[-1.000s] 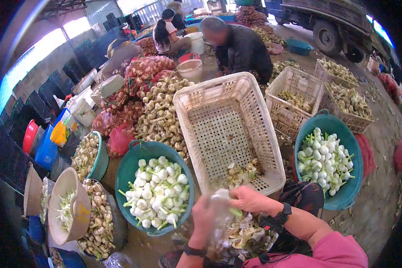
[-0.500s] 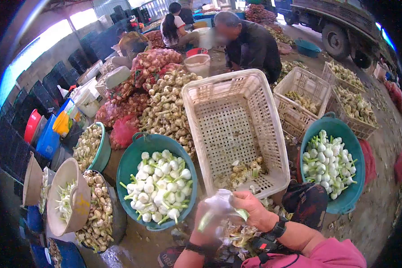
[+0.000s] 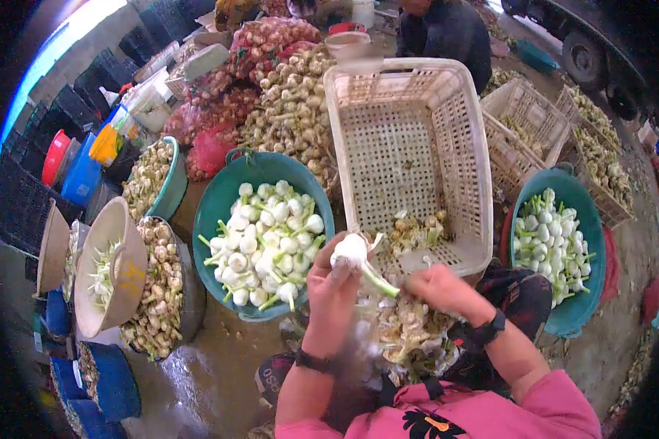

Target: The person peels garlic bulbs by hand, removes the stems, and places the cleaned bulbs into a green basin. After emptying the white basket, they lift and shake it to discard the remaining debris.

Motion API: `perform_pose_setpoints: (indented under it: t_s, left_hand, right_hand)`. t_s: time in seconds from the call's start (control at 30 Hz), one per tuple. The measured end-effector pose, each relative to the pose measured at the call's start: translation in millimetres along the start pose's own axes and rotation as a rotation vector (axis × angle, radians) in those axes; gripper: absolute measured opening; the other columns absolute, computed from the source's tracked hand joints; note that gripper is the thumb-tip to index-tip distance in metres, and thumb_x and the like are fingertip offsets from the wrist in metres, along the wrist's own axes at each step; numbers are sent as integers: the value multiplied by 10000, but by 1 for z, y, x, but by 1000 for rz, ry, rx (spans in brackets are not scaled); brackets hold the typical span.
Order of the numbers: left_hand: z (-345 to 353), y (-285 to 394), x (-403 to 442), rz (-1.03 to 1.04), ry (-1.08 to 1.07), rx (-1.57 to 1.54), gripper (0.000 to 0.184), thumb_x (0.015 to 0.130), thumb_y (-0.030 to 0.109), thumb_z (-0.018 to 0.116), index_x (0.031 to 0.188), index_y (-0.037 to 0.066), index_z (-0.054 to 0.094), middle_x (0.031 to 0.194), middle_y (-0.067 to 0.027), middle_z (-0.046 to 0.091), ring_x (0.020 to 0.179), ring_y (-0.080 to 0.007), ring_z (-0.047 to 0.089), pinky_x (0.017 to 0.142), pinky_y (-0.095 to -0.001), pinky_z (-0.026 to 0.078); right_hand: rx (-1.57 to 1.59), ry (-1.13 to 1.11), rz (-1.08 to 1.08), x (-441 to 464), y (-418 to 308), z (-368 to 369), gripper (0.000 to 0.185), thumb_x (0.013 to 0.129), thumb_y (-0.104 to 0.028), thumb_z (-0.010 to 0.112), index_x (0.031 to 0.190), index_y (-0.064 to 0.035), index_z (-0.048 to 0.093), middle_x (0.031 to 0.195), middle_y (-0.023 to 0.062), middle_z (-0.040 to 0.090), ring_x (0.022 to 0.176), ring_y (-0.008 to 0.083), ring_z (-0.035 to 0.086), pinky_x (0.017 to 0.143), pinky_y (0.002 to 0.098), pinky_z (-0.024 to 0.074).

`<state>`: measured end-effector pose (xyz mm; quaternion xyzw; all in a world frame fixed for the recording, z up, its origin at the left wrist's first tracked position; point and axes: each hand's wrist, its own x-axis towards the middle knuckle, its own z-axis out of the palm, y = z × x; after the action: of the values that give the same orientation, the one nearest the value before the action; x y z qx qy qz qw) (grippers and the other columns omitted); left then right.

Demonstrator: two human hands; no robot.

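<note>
My left hand grips a white garlic bulb, its green stem pointing down to the right and a strip of loose skin sticking out beside it. My right hand is closed near the stem's cut end; its fingertips are blurred, and what they may hold does not show. Beneath both hands lies a heap of garlic peelings around my lap. Just beyond them, a white slatted crate contains several unpeeled bulbs and scraps at its near end.
On the left stands a green tub of peeled garlic; another green tub of it is on the right. Unpeeled garlic is piled behind, near red net sacks. A co-worker sits beyond the crate. More crates stand right.
My view has tilted down. My hands have parted: the left now holds up the bulb with its skin pulled partly aside, while the right has moved off to the right.
</note>
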<state>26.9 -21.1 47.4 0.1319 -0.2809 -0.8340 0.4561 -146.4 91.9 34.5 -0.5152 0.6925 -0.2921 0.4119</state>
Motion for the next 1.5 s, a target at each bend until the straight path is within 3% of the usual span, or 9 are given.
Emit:
perform_pose_setpoints:
  t_s: [0.13, 0.27, 0.5, 0.53, 0.87, 1.07, 1.17, 1.33, 1.5]
  left_hand:
    - [3, -7, 0, -21, 29, 133, 403, 845, 31, 565, 1231, -20, 460, 1131, -130, 565, 1023, -209, 559, 898, -330, 447]
    - [13, -11, -4, -118, 137, 314, 410, 873, 44, 533, 1270, 33, 433, 1124, -92, 551, 936, -155, 573, 827, -276, 460]
    - [11, -11, -8, 372, -310, 1697, 942, 608, 205, 764, 1382, 50, 249, 1338, -195, 282, 1246, -314, 300, 981, -405, 349]
    - [6, -14, -7, 353, -295, 1557, 1053, 462, 254, 813, 1356, 42, 299, 1334, -188, 267, 1225, -342, 323, 987, -396, 340]
    - [7, -9, 7, -34, -321, 1271, 923, 470, 134, 771, 1295, 16, 373, 1263, -134, 311, 1147, -252, 393, 928, -331, 393]
    - [-16, -27, 11, -323, 334, 351, 436, 966, 357, 355, 1082, -23, 533, 865, -65, 599, 840, -169, 589, 774, -317, 496]
    - [-10, -9, 11, -23, 192, 923, 414, 968, 351, 357, 1065, -14, 528, 875, -59, 590, 811, -166, 584, 688, -317, 511]
    - [-22, -5, 22, -221, 434, -101, 406, 955, 369, 372, 1060, -8, 481, 747, -85, 613, 713, -242, 612, 622, -358, 508]
    - [-13, -8, 17, -320, 525, 53, 413, 920, 440, 429, 1019, 49, 520, 703, -33, 589, 699, -220, 598, 555, -332, 490]
  right_hand:
    - [671, -34, -142, 15, -42, -12, 355, 870, -329, 572, 749, 2, 617, 628, -8, 581, 528, 78, 508, 453, 208, 373]
    - [872, -65, 0, 21, -53, 7, 292, 848, -211, 629, 1011, 32, 640, 865, -24, 618, 753, 49, 507, 663, 206, 424]
    - [900, 68, 142, 17, -41, 24, 210, 855, -177, 607, 942, 5, 661, 728, -51, 581, 643, 32, 482, 540, 212, 379]
    - [944, 114, 91, 18, -36, 31, 177, 858, -163, 592, 912, -12, 667, 674, -65, 549, 599, 23, 461, 491, 210, 338]
    - [1383, 83, 160, 20, -36, 34, 156, 866, -176, 584, 869, -29, 636, 706, -30, 580, 578, 46, 506, 490, 187, 391]
    - [698, -182, -89, 15, -10, 27, 236, 830, -239, 578, 748, -20, 613, 568, -10, 508, 534, 55, 460, 473, 248, 369]
    - [535, -382, -7, 3, -18, 14, 271, 764, -279, 609, 744, -9, 607, 543, 55, 488, 525, 106, 483, 488, 295, 395]
    - [-615, -597, -147, -13, 22, 48, 226, 748, -241, 589, 764, -21, 635, 614, 144, 589, 600, 287, 601, 579, 379, 481]
    - [-489, -209, 3, 50, 34, 7, 361, 784, -383, 532, 777, -38, 635, 745, 202, 609, 731, 354, 604, 653, 451, 476]
